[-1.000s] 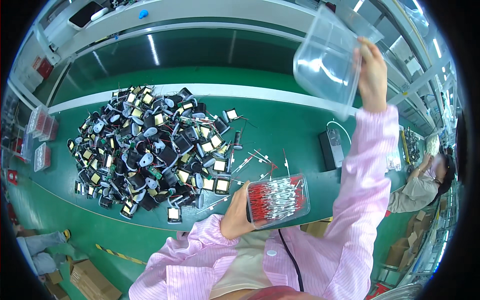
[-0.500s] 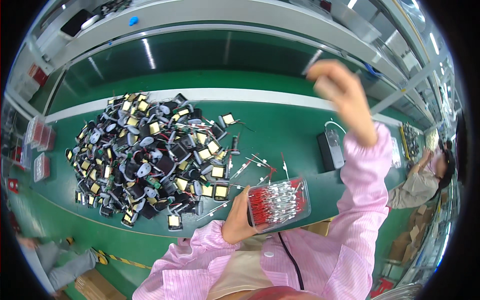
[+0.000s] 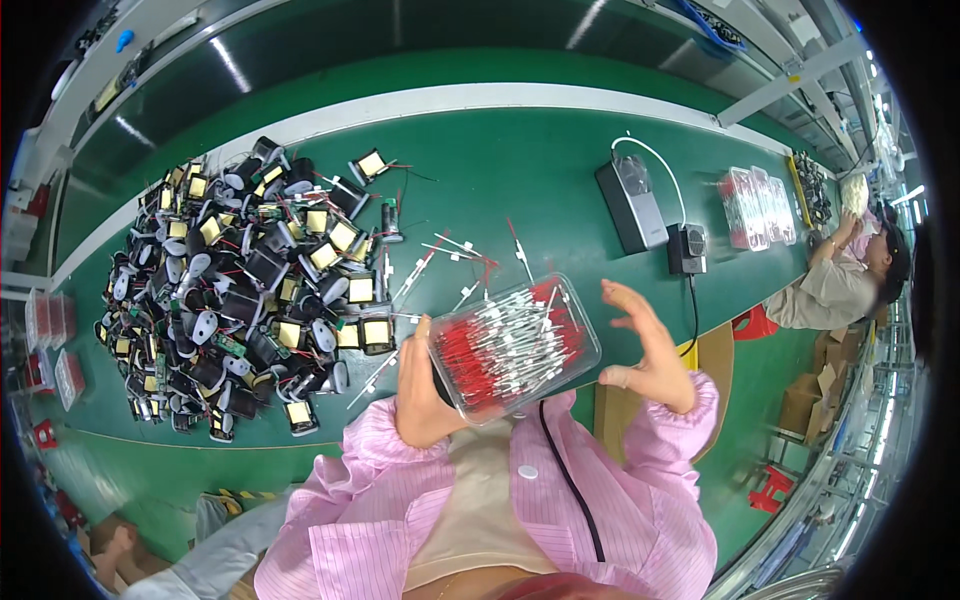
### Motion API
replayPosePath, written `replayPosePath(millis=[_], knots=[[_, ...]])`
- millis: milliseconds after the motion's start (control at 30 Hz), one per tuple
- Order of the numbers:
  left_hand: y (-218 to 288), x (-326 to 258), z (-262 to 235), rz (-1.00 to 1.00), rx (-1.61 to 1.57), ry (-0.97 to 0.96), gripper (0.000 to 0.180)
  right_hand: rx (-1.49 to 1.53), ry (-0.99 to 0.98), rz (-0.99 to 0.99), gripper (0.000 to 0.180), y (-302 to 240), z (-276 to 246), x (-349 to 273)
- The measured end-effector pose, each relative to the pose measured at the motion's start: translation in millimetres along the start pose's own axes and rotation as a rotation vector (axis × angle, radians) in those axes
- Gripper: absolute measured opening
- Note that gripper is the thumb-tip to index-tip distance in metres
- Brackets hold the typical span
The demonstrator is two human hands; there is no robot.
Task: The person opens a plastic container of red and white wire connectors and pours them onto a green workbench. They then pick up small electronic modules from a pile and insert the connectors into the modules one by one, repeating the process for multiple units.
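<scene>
A clear plastic box [image 3: 592,352] packed with red and white connector wires [image 3: 508,345] sits tilted at the bench's front edge. My left hand [image 3: 420,390] grips its left side, the thumb along the wall and the other fingers hidden beneath. Beside the box's right end, my right hand [image 3: 650,350] is open, fingers apart and curved toward the box, with nothing in it. Several loose wires [image 3: 462,247] lie on the green bench just beyond the box.
A large pile of black devices with yellow pads [image 3: 250,290] covers the bench's left. Toward the right stand a black-and-grey unit [image 3: 635,210], a small black adapter [image 3: 687,250] with a cable, and clear boxes [image 3: 745,205]. A co-worker [image 3: 835,275] sits at far right.
My right hand has come down from above the bench's far right to beside the box. The view has swung right, and the box looks larger and more tilted in my left hand.
</scene>
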State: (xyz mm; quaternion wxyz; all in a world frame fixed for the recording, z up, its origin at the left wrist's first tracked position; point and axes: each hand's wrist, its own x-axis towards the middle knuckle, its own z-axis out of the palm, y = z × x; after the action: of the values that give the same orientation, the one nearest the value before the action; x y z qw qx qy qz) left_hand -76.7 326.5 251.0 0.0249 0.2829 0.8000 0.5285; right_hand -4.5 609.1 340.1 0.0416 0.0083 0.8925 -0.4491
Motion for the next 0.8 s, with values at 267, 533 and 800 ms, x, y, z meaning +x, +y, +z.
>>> replayPosePath(millis=[267, 533, 800], knots=[[8, -7, 8, -0.204, -0.302, -0.027, 0.13, 0.753, 0.157, 0.062, 0.079, 60, 66, -22], [3, 14, 8, -0.201, -0.157, 0.006, 0.112, 0.488, 0.181, 0.081, 0.052, 42, 60, 11], [8, 14, -4, -0.274, -0.105, -0.058, 0.1, 0.396, 0.257, -0.007, 0.074, 20, 79, 19]])
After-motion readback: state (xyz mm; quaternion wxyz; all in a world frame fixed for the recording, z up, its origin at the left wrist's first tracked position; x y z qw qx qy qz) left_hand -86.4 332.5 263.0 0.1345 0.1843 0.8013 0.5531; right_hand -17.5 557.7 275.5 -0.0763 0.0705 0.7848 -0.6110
